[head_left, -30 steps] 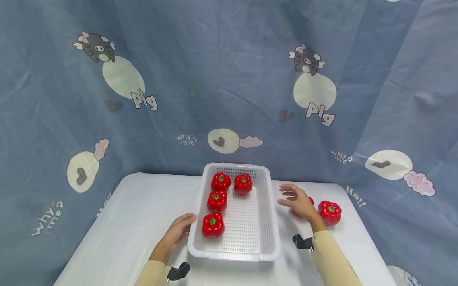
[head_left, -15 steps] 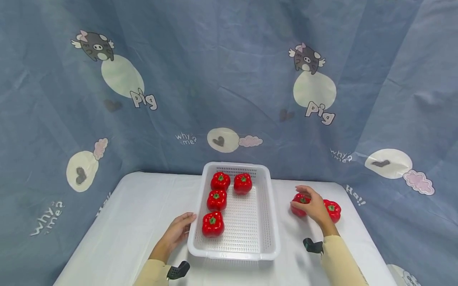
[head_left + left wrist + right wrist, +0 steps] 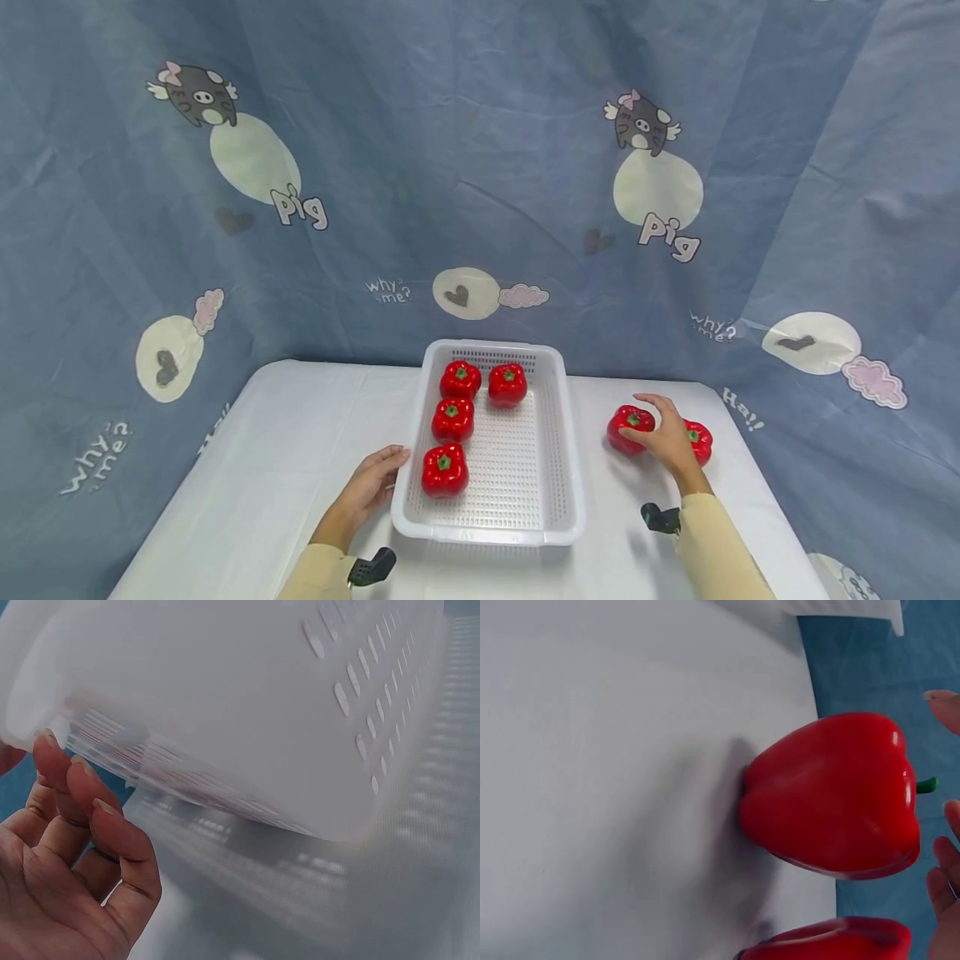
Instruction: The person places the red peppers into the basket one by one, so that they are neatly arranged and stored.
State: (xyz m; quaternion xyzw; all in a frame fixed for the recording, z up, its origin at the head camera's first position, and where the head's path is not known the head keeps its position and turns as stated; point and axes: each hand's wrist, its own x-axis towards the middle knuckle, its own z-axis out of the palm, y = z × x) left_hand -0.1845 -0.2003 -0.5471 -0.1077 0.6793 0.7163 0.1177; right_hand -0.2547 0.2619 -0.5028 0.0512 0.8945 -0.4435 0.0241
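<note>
A white plastic basket [image 3: 487, 536] stands in the middle of the table, with several red bell peppers [image 3: 444, 471] along its left side and far end. At its left wall my left hand [image 3: 367, 487] holds the rim; the left wrist view shows curled fingertips [image 3: 112, 817] against the rim's underside. To the right of the basket, my right hand [image 3: 667, 442] hovers around the top of a loose bell pepper [image 3: 619, 423], thumb and fingers spread. A gap shows between those fingers [image 3: 945, 859] and the pepper's green stem in the right wrist view.
Another loose bell pepper [image 3: 701, 446] sits just right of my right hand, partly hidden by it. The white table [image 3: 315, 417] ends at a blue printed cloth [image 3: 480, 167] hanging behind it. Black wrist cameras [image 3: 660, 518] are strapped to both wrists.
From beside the basket, my right hand has moved right, back over the nearer loose pepper, which it now covers less. My left hand has stayed at the basket's rim.
</note>
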